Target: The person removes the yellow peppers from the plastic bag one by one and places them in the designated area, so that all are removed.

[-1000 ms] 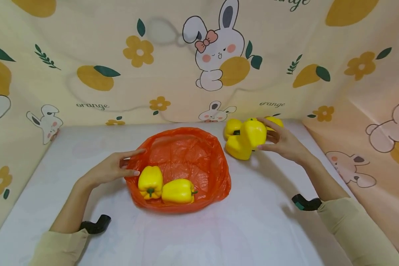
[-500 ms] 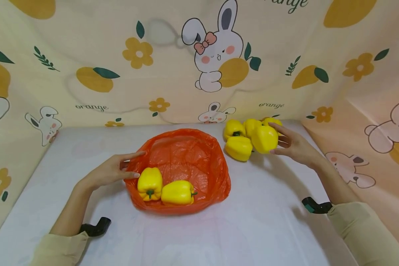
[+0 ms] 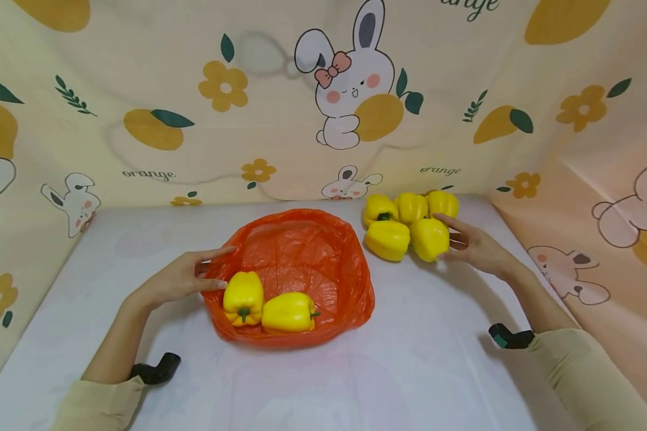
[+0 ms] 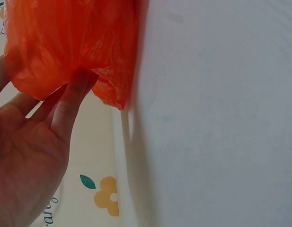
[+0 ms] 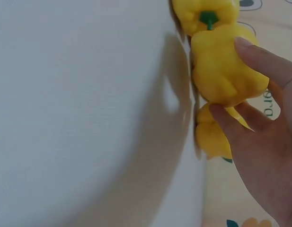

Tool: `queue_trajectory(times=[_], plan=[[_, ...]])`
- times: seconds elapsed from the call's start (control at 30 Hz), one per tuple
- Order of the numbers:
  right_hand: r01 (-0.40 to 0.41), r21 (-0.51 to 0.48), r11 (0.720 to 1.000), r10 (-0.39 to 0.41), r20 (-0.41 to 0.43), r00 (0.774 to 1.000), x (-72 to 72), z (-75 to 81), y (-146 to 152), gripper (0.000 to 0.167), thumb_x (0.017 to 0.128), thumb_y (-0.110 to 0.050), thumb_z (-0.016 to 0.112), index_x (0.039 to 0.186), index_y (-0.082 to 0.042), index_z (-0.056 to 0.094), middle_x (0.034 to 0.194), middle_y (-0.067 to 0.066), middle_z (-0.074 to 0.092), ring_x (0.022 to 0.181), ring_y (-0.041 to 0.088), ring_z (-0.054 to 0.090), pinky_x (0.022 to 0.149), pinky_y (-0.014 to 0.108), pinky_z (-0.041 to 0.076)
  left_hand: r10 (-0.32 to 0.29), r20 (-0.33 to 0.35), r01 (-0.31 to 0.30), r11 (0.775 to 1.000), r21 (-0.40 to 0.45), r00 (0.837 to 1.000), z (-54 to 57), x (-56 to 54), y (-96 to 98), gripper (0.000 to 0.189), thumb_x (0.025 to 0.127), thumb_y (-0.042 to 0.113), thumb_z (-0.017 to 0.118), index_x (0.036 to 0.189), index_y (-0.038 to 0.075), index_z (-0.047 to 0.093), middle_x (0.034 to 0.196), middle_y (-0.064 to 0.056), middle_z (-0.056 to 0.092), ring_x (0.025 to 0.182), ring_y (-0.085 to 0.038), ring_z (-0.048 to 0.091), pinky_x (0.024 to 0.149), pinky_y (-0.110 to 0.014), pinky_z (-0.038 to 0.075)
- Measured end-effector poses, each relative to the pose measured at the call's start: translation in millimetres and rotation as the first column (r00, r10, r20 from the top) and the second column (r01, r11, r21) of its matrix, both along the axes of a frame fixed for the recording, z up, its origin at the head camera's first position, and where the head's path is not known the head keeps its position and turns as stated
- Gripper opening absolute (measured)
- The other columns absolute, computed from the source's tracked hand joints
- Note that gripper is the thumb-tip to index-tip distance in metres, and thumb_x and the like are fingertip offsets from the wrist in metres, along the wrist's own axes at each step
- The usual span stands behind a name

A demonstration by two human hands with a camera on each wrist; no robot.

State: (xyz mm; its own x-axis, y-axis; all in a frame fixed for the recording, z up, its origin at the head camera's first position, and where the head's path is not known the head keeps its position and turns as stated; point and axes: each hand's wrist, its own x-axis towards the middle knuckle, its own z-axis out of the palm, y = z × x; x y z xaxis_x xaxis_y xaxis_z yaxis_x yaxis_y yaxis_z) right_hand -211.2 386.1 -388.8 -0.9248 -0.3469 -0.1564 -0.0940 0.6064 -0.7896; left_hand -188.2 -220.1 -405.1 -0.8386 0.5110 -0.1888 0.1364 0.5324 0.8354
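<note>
An orange-red plastic bag (image 3: 350, 293) lies spread open on the table, its rim forming a rough ring. Two yellow bell peppers rest inside at the front: one on the left (image 3: 244, 298) and one on its side (image 3: 288, 312). My left hand (image 3: 175, 278) holds the bag's left edge; in the left wrist view its fingers reach into the folds of the film (image 4: 65, 42). At the back right, my right hand (image 3: 480, 246) grips another yellow bell pepper (image 3: 430, 239) between thumb and fingers. The right wrist view shows this pepper (image 5: 221, 66) low at the table.
Several more yellow bell peppers, such as the front left one (image 3: 387, 240) and the back right one (image 3: 443, 203), cluster beside the gripped pepper. A printed cloth (image 3: 280, 120) rises behind the white table (image 3: 323, 383). Black curved devices (image 3: 156, 368) sit at both wrists.
My right hand has carried its bell pepper right and down, from above the cluster to its front right corner. The left hand and the bag stay in place.
</note>
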Motion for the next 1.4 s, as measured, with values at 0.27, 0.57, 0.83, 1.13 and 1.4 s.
queue_trajectory(times=[0.27, 0.57, 0.83, 1.13, 1.4], plan=[[-0.009, -0.024, 1.0, 0.009, 0.012, 1.0, -2.4, -12.1, -2, 0.086, 0.089, -0.018, 0.076, 0.159, -0.022, 0.025, 0.161, 0.018, 0.022, 0.139, 0.049, 0.033, 0.107, 0.055, 0.035, -0.002, -0.009, 0.002, 1.0, 0.006, 1.0, -1.3, 0.6, -1.5, 0.07, 0.09, 0.026, 0.075, 0.151, 0.013, 0.044, 0.153, -0.021, 0.039, 0.117, -0.034, 0.053, 0.089, -0.03, 0.053], [-0.01, -0.119, 0.993, 0.01, -0.001, 1.0, -2.1, -21.8, -5, 0.092, 0.089, -0.013, 0.076, 0.16, -0.019, 0.018, 0.162, 0.019, 0.019, 0.139, 0.048, 0.032, 0.1, 0.02, 0.044, -0.003, -0.014, 0.003, 1.0, 0.003, 1.0, -1.0, 0.0, -1.6, 0.069, 0.09, 0.027, 0.074, 0.151, 0.013, 0.044, 0.153, -0.021, 0.04, 0.111, -0.032, 0.053, 0.085, -0.028, 0.052], [-0.03, -0.086, 0.996, 0.026, -0.046, 0.999, -3.0, -24.7, -5, 0.096, 0.089, -0.012, 0.076, 0.161, -0.019, 0.012, 0.165, 0.015, 0.012, 0.142, 0.046, 0.028, 0.112, 0.043, 0.033, 0.004, 0.002, -0.004, 1.0, -0.018, 1.0, -0.6, -0.7, -2.6, 0.071, 0.09, 0.031, 0.074, 0.152, 0.015, 0.043, 0.153, -0.02, 0.041, 0.114, -0.032, 0.053, 0.09, -0.034, 0.053], [0.041, -0.052, 0.998, -0.05, -0.198, 0.979, 4.6, -16.0, -11, 0.079, 0.087, -0.007, 0.077, 0.154, -0.009, 0.035, 0.157, 0.015, 0.035, 0.142, 0.039, 0.033, 0.114, 0.042, 0.03, 0.003, -0.006, -0.003, 1.0, -0.012, 1.0, -0.1, -1.5, -2.7, 0.07, 0.09, 0.029, 0.075, 0.151, 0.014, 0.044, 0.15, -0.02, 0.044, 0.108, -0.031, 0.054, 0.082, -0.03, 0.053], [0.073, -0.084, 0.994, -0.093, -0.264, 0.96, 12.2, -2.0, -21, 0.068, 0.086, -0.007, 0.078, 0.147, -0.006, 0.047, 0.149, 0.015, 0.047, 0.14, 0.034, 0.038, 0.11, 0.021, 0.034, 0.001, 0.006, -0.001, 1.0, -0.02, 1.0, 1.3, -0.4, -3.2, 0.072, 0.09, 0.031, 0.074, 0.152, 0.014, 0.043, 0.152, -0.021, 0.041, 0.116, -0.032, 0.055, 0.091, -0.033, 0.054]])
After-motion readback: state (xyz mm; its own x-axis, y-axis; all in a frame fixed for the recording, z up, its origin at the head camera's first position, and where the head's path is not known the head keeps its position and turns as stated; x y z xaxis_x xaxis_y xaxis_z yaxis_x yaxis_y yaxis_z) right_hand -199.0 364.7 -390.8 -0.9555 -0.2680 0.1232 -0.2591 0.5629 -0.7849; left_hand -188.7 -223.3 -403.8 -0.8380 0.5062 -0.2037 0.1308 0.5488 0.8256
